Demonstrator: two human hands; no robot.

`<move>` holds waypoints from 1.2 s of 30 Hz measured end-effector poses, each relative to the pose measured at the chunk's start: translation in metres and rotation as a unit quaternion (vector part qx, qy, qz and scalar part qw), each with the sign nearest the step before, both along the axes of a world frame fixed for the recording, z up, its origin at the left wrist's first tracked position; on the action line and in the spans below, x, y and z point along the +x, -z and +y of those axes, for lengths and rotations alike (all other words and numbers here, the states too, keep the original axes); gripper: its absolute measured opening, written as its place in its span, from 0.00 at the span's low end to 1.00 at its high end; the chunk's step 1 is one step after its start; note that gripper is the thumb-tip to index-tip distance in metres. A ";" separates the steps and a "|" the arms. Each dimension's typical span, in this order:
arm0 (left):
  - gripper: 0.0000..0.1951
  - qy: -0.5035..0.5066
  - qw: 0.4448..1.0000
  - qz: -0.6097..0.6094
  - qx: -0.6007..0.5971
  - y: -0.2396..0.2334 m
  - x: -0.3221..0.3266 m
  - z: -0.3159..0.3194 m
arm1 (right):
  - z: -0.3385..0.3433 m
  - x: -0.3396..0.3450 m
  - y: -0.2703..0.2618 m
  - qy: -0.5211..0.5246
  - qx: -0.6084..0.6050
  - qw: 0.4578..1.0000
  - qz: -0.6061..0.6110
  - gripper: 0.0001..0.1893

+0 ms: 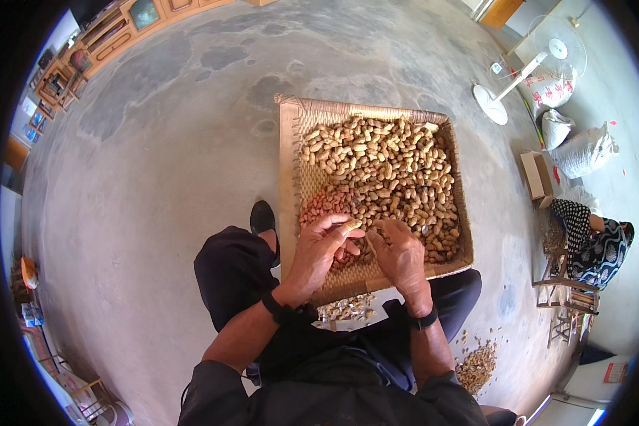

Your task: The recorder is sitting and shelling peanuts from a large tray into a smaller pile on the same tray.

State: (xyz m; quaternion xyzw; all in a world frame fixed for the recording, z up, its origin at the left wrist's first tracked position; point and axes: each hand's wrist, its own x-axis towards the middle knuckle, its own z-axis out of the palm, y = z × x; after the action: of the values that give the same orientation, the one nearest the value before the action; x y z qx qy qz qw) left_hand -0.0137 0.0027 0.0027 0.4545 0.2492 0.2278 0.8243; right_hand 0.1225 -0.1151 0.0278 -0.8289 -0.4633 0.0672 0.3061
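A woven basket tray (287, 175) with a wooden edge rests before me, over my lap. Unshelled peanuts (388, 165) cover much of it, and a heap of reddish shelled peanut kernels (326, 201) lies at its left side. My left hand (322, 242) pinches one peanut in its shell (351, 226) between thumb and fingers, above the kernels. Close by on the right, my right hand (402, 250) hovers over the tray's near part with its fingers curled. Whether anything is between those fingers is hidden.
Empty peanut shells lie in a pile (477, 367) on the concrete floor (138, 213) at lower right, with more shells (346, 309) beneath the tray. A standing fan (516, 80), full sacks (583, 152) and a cardboard box (537, 175) stand right. Another person (591, 245) bends nearby.
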 end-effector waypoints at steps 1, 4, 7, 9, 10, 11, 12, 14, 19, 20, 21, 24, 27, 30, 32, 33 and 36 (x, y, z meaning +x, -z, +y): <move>0.14 -0.002 1.000 0.000 0.000 0.000 0.000 -0.001 | 0.002 -0.004 -0.002 0.000 0.000 1.000 -0.001 0.11; 0.13 0.006 0.999 -0.012 0.033 0.004 -0.003 -0.006 | 0.008 -0.021 -0.010 -0.084 0.157 0.952 0.251 0.10; 0.12 0.027 0.998 -0.050 -0.016 -0.002 -0.002 -0.012 | 0.011 -0.032 -0.004 -0.019 0.183 0.929 0.322 0.08; 0.12 0.039 0.998 -0.058 0.000 -0.005 -0.001 -0.013 | 0.012 -0.035 -0.011 -0.001 0.175 0.912 0.371 0.09; 0.12 0.050 0.996 -0.066 0.015 -0.006 -0.001 -0.014 | 0.012 -0.037 -0.014 0.017 0.166 0.892 0.420 0.10; 0.12 0.049 0.996 -0.066 0.016 -0.007 -0.001 -0.015 | 0.012 -0.036 -0.011 0.016 0.166 0.892 0.420 0.10; 0.13 0.043 0.997 -0.066 0.005 -0.007 -0.001 -0.018 | 0.012 -0.033 -0.006 0.013 0.163 0.901 0.401 0.11; 0.15 0.037 0.997 -0.068 -0.006 -0.011 -0.001 -0.021 | 0.010 -0.030 -0.006 0.008 0.161 0.910 0.381 0.11; 0.13 0.058 0.997 -0.023 0.041 -0.013 -0.004 -0.009 | 0.007 -0.017 -0.009 -0.048 0.140 0.941 0.305 0.11; 0.11 0.047 0.999 -0.015 0.023 -0.015 -0.005 -0.006 | 0.005 -0.011 -0.004 -0.061 0.121 0.948 0.287 0.10; 0.11 0.047 0.998 -0.014 0.025 -0.014 -0.006 -0.003 | 0.006 -0.010 -0.005 -0.061 0.123 0.948 0.287 0.10; 0.09 0.027 0.997 -0.009 0.072 -0.014 -0.006 0.001 | 0.011 -0.011 -0.011 -0.158 0.112 0.944 0.267 0.05; 0.08 -0.005 0.997 -0.006 0.076 -0.004 -0.001 -0.003 | 0.017 -0.010 -0.011 -0.201 0.097 0.949 0.222 0.04; 0.08 0.015 0.998 0.033 0.051 -0.008 -0.001 0.002 | 0.022 -0.006 -0.010 -0.211 0.116 0.944 0.224 0.05; 0.08 0.018 0.998 0.039 0.037 -0.005 0.002 0.004 | 0.023 -0.002 -0.007 -0.216 0.140 0.936 0.241 0.06; 0.08 0.018 0.999 0.040 0.021 -0.005 0.003 0.005 | 0.024 0.000 -0.006 -0.219 0.134 0.937 0.238 0.06; 0.07 0.034 0.998 0.042 0.020 -0.004 0.007 0.007 | 0.024 0.007 -0.006 -0.220 0.123 0.937 0.242 0.05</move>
State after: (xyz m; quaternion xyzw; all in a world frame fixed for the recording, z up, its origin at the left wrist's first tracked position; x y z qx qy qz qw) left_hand -0.0069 0.0095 0.0072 0.4881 0.2635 0.1854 0.8112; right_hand 0.1296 -0.0911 0.0339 -0.6208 -0.5505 0.2743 0.4861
